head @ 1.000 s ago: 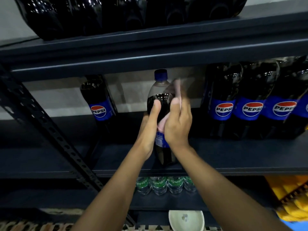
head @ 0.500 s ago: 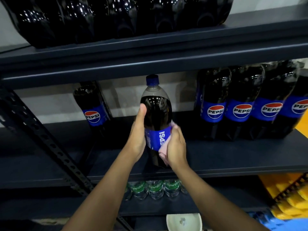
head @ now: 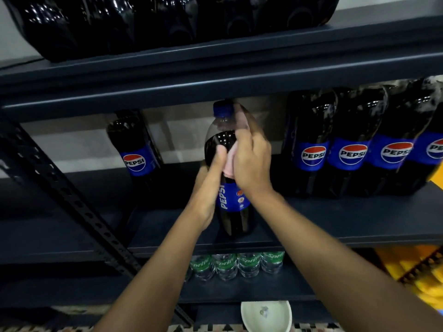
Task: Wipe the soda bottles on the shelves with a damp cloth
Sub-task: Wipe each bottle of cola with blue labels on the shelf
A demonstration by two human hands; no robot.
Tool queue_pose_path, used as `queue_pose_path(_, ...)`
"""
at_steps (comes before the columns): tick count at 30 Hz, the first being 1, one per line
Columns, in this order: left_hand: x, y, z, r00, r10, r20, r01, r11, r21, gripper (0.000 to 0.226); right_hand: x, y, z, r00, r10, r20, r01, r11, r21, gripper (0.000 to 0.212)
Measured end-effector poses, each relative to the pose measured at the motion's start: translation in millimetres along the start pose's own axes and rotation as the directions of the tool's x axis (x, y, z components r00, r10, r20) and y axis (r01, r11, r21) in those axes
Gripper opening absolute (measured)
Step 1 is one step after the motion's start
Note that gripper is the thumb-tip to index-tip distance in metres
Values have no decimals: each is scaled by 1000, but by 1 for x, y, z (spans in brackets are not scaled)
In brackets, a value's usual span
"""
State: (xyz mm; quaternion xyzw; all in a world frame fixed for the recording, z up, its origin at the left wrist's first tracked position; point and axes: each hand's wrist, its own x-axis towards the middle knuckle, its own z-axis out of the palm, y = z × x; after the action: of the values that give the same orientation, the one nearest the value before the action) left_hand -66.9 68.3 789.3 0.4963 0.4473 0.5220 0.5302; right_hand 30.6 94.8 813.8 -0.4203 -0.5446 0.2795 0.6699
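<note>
A large dark Pepsi bottle [head: 231,202] with a blue cap stands upright at the front of the middle shelf [head: 335,226]. My left hand [head: 211,183] grips its left side, thumb up on the dark shoulder. My right hand [head: 251,161] presses a pink cloth [head: 230,161] against the bottle's upper right side, and the cloth reaches up toward the neck in a blur. Another Pepsi bottle [head: 134,149] stands alone further back on the left. A wrapped pack of Pepsi bottles [head: 354,144] fills the shelf's right side.
More dark bottles [head: 167,22] sit on the top shelf. Small Sprite bottles [head: 237,264] line the lower shelf, with yellow packets [head: 412,271] at the right. A white bowl [head: 266,315] stands below. A perforated diagonal brace [head: 72,200] crosses the left.
My right hand with the cloth has moved up from the label to the bottle's shoulder and neck. My left hand stays on the bottle's left side.
</note>
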Motion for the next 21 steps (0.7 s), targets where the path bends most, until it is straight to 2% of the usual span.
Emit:
queue_pose_path(2,0,-3,4,999,42,-19,-42,998,35,76,-23,21,4,988,-138,-75,131,987,-89,44)
queue_pose_path(5,2,-9,5,997,72,-34,-72,997,17,81,-58,58,6,984,-148,-102,129,977,-169,52)
queue_pose_path(9,9,-16,6,992,53,-111,-58,997,-45,106,-105,108,-5,997,59,-57,-69,980,-187,52)
queue_pose_path(14,18,-24,-1,982,33,-185,-33,999,0,124,-108,113,-6,948,313,-61,-312,950,18,48)
queue_pose_path(17,18,-22,-4,993,34,-114,-37,999,-25,117,-81,85,-4,947,316,-60,-308,945,111,48)
queue_pose_path(19,15,-16,-5,997,69,-39,-70,997,-27,96,-53,54,-6,966,251,-61,-242,962,126,50)
queue_pose_path(21,14,-11,-8,995,99,15,-99,995,-17,81,-24,24,-6,982,186,-16,-185,980,69,48)
